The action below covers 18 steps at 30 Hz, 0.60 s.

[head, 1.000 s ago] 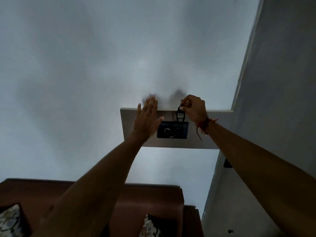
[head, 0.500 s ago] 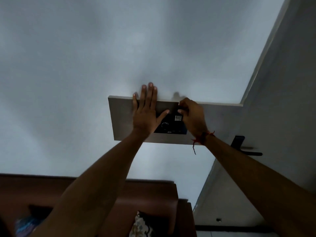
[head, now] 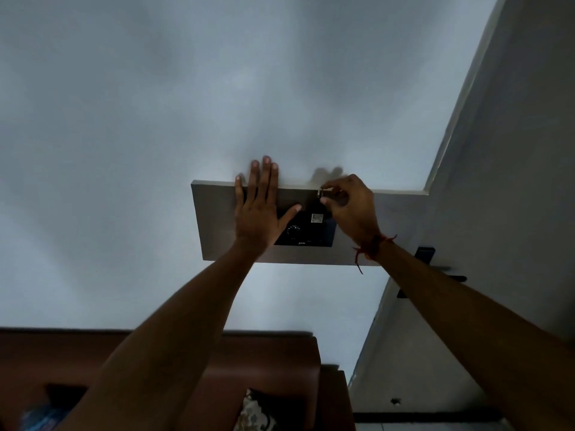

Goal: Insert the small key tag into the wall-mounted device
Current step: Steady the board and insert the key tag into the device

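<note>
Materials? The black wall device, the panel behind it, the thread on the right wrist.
Wall device: looks like black plastic, slightly glossy, with a dial marking and a white label.
Panel: smooth matte grey board, probably laminate or painted wood; unclear.
Wrist thread: red cotton-like string, with loose frayed ends hanging.

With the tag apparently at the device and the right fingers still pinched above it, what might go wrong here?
1. The right hand pinches only the small ring above the key tag; pulling on that grip may draw the tag back out of the black device.
2. The scene is dim, and whether the tag is fully seated cannot be told.
3. The left hand lies flat, its thumb over the device's corner, hiding part of its face.
</note>
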{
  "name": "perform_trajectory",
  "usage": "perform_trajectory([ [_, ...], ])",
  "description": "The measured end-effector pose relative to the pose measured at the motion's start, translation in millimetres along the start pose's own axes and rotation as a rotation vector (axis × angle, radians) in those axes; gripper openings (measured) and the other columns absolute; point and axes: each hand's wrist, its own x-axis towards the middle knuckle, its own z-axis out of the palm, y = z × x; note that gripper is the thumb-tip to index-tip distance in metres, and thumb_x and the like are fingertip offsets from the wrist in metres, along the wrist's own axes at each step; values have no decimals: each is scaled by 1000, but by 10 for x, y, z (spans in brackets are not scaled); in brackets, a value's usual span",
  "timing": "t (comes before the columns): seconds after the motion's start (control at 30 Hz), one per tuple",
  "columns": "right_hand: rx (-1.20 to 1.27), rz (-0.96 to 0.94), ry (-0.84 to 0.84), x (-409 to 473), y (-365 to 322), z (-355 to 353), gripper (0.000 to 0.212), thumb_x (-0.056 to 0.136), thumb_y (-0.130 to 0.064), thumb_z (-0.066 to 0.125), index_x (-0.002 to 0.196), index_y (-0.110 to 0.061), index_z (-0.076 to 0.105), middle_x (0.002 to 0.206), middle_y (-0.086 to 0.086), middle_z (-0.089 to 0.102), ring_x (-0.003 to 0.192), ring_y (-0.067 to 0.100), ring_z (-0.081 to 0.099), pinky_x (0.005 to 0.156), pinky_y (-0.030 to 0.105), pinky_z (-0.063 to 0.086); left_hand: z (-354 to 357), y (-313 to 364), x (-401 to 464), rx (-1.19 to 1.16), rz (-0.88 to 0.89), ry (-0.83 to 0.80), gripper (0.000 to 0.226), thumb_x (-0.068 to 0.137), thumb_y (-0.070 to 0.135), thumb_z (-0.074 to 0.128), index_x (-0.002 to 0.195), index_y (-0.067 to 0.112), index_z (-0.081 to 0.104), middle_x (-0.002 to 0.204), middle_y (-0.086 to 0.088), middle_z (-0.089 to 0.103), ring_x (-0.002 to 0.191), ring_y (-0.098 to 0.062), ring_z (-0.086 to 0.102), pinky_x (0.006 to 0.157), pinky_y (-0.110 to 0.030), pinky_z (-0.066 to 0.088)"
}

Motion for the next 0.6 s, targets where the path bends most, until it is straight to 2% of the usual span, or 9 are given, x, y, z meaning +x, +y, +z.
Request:
perform_trajectory([
  [0.1,-119,-57,-77,-19,-67,37,18,83,-20,79,99,-16,72,100,5,66,99,23,62,83,37,54,-28,5,-5,0,5,-12,104,104,82,37,175,8,18,185,-11,13,172,-35,14,138,-62,15],
  [0.2,-157,-53,-95,-51,-97,126,23,85,-28,77,98,-17,62,103,1,61,98,20,58,78,34,53,-56,-1,0,2,5,-24,104,104,81,38,175,8,18,185,-12,13,172,-35,14,137,-62,17],
  [0.27,-152,-19,-87,-39,-96,168,23,86,-32,76,97,-17,63,103,1,59,95,19,59,76,31,53,-69,-3,-1,3,4,-31,104,104,81,38,175,8,18,184,-12,13,172,-35,14,137,-62,17],
  [0.43,7,149,94,76,-143,191,29,87,-41,72,88,-15,61,89,2,65,81,19,63,71,34,57,-74,7,-2,3,5,-37,104,104,81,38,175,8,18,184,-12,13,172,-35,15,137,-63,18],
  [0.5,-5,144,50,116,-149,173,26,90,-42,68,91,-17,63,90,0,68,81,16,66,70,32,58,-67,6,-4,1,5,-37,102,105,79,38,175,7,18,184,-13,13,172,-35,14,137,-63,18],
  [0.6,-128,39,-84,136,-92,139,20,96,-32,63,91,-14,72,92,3,66,84,19,64,73,33,54,-57,1,-10,1,2,-32,99,106,76,40,175,7,19,184,-13,14,172,-36,15,137,-63,19],
])
